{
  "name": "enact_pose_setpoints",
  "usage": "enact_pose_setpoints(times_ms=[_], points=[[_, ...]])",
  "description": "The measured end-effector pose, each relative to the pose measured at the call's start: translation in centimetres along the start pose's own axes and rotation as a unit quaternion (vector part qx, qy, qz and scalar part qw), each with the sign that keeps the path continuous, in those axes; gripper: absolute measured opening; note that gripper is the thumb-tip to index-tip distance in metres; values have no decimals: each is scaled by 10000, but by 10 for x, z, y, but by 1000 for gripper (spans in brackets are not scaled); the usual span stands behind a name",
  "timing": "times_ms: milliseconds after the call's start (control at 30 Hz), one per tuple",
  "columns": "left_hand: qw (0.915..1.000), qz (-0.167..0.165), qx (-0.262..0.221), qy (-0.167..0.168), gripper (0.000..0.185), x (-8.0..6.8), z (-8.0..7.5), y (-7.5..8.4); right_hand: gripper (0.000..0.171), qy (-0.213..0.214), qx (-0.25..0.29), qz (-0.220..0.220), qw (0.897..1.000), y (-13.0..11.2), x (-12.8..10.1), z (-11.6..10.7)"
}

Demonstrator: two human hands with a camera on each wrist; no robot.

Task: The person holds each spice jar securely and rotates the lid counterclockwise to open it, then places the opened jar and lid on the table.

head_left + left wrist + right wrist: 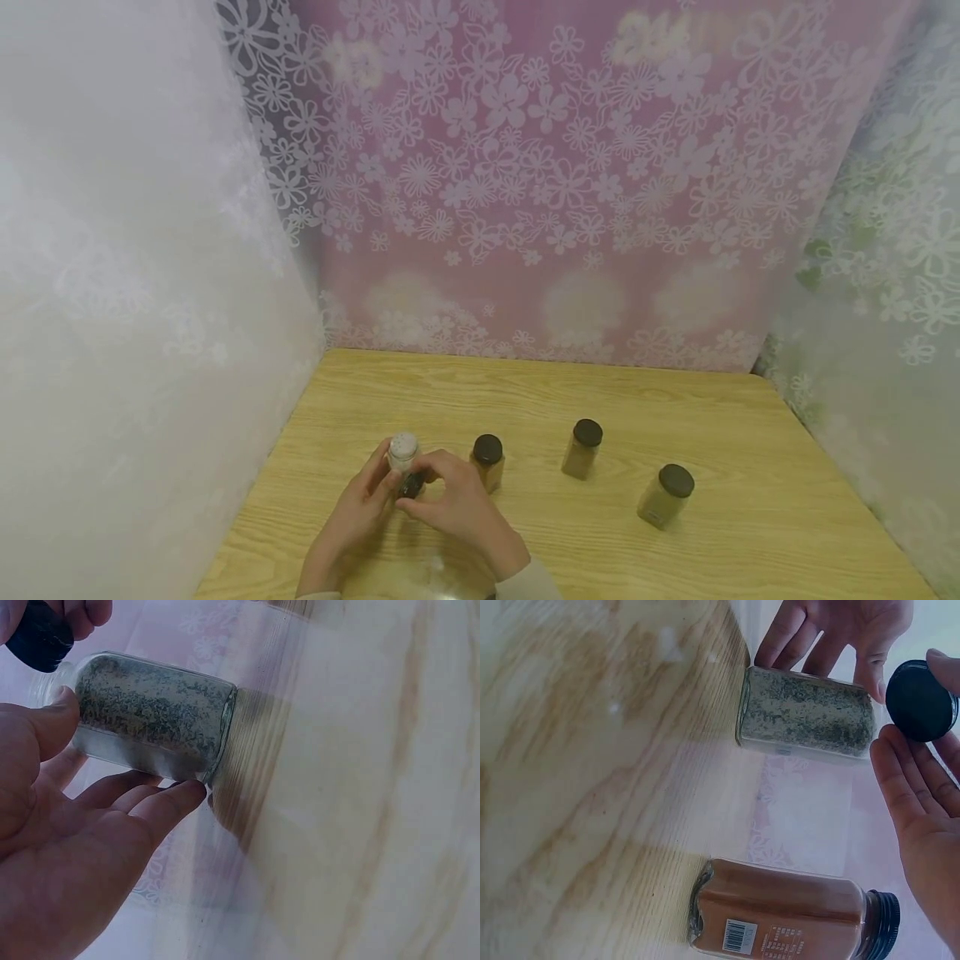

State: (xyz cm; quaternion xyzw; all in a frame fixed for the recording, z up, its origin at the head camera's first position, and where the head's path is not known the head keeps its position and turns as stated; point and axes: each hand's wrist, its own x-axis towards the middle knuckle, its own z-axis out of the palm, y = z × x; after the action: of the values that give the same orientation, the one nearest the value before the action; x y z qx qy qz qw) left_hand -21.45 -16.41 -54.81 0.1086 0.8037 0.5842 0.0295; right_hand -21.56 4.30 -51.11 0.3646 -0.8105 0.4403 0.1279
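1. The person's left hand [358, 510] held a glass spice jar [402, 452] standing near the front left of the wooden table [750, 433], thumb and fingers curled round its sides.
2. The jar [150, 716] was uncapped and filled with pale, green-flecked seasoning; the thumb [52, 720] pressed near its mouth and the fingertips [176, 799] reached almost to its base.
3. The right hand [457, 504] pinched the jar's black cap [921, 701] between thumb and fingers, just beside the open mouth and off it.
4. Just to the right stood a second jar [780, 911] of reddish-brown powder with its black lid on and a barcode label on its side.
5. Two more black-lidded jars, one [582, 448] near mid-table and another [666, 496] further right, stood well apart from the hands.
6. Flower-patterned screens [525, 167] closed in the table on three sides.
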Motion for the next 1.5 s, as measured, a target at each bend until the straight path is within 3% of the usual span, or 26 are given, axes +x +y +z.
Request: enact_pose_setpoints(times_ms=[367, 533, 833, 1133, 1300, 1500], points=[[10000, -31, 67, 37, 66, 0, 0, 0, 43, -156, 177, -47, 9997, -1, -6, 5], [9999, -97, 87, 78, 66, 1, -1, 0, 37, -503, 287, 423, 9974, -3, -9, 6], [9994, -275, 208, 81, 68, 1, -1, -1, 26, -1241, 115, 1316, 9834, -5, -15, 6], [9997, -135, 201, 24, 67, 0, -1, -1, 34, -1667, -540, 1480, 9733, -5, -18, 5], [9997, -124, 214, 15, 67, -1, -1, -1, 34, -1813, -495, 1536, 9701, -5, -21, 6], [9993, -265, 250, 75, 68, 0, -1, -2, 33, -2004, -389, 2018, 9579, -7, -23, 5]])
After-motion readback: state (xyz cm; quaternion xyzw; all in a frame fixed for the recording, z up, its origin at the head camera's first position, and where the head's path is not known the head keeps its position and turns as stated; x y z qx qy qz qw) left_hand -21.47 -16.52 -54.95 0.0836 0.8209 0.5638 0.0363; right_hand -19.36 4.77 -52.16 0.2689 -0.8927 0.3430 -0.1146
